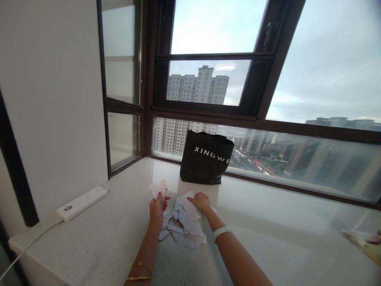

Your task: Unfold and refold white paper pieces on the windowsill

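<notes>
Torn pieces of white paper (pixel 190 226) lie in a loose, overlapping pile on the pale stone sill (pixel 119 234). My left hand (pixel 157 208), left of the pile, is closed around a few paper scraps (pixel 158 189) that stick up above its fingers. At the pile's far right edge, my right hand (pixel 200 201) reaches down with fingers bent onto the paper. Whether it pinches a piece or only rests there is hard to make out. Just beyond the pile stands a black bag (pixel 206 167) with white lettering, upright against the window.
A white power strip (pixel 83 203) with a cable lies at the left by the wall. Dark window frames (pixel 205 113) border the sill at the back and left. At the far right edge sits a blurred, pale item with a pink part (pixel 364 240).
</notes>
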A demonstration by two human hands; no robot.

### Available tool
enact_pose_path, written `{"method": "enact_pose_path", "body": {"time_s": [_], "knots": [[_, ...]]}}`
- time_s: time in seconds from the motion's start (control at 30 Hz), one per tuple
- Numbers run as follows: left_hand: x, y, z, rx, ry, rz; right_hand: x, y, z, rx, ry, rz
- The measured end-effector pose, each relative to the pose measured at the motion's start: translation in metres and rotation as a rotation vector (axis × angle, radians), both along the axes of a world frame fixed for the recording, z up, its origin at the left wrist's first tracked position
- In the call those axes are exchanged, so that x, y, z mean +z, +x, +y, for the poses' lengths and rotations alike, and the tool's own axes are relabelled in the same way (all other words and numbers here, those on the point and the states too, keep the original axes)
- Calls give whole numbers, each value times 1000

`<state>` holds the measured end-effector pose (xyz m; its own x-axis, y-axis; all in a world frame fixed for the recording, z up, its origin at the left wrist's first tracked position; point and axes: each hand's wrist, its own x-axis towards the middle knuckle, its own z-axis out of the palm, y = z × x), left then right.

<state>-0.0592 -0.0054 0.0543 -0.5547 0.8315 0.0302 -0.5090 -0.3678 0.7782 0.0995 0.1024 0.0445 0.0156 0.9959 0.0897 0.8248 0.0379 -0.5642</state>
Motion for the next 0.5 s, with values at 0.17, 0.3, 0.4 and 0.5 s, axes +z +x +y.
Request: {"method": "enact_pose_path", "body": {"time_s": [0.17, 0.3, 0.4, 0.5], "knots": [[-2, 0, 3, -16, -8, 18, -8, -5, 4, 6, 11, 259], [-1, 3, 2, -32, -51, 20, -3, 1, 3, 34, 54, 558], [-1, 5, 0, -72, -61, 27, 10, 9, -2, 39, 111, 758], [1, 5, -2, -97, -64, 50, 25, 20, -18, 73, 145, 898]]}}
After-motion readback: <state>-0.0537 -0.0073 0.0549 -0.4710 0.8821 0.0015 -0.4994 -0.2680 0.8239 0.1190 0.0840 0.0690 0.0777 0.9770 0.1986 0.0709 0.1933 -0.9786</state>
